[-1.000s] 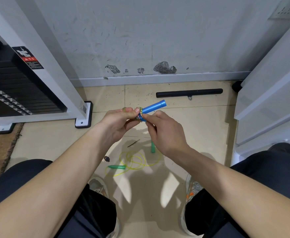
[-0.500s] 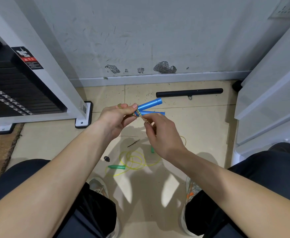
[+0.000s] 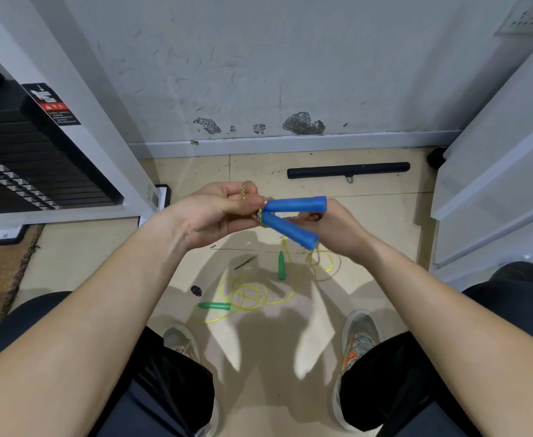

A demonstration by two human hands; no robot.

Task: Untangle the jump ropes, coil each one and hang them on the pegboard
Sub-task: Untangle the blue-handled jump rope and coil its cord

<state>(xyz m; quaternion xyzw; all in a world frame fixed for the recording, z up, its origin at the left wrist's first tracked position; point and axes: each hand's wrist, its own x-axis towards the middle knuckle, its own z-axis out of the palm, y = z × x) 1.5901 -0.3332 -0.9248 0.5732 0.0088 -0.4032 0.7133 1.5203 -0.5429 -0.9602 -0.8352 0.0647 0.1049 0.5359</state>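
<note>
I hold a jump rope with two blue foam handles (image 3: 293, 216) in front of me; the handles meet at their left ends and spread apart to the right. My left hand (image 3: 217, 209) pinches the coiled beaded rope where the handles meet. My right hand (image 3: 337, 228) sits behind the handles' free ends, fingers curled on them. A thin loop of the rope hangs below my right hand. On the floor lies a second jump rope (image 3: 246, 298), yellow cord with two green handles, loosely tangled. No pegboard is in view.
A weight-stack machine (image 3: 38, 159) with a white frame stands at the left. A white machine frame (image 3: 495, 171) rises on the right. A black bar (image 3: 348, 170) lies by the wall. My knees and shoes fill the bottom of the view.
The two blue handles have swung apart into a V pointing right. My right hand has moved right and down, from the handles' joint to their free ends.
</note>
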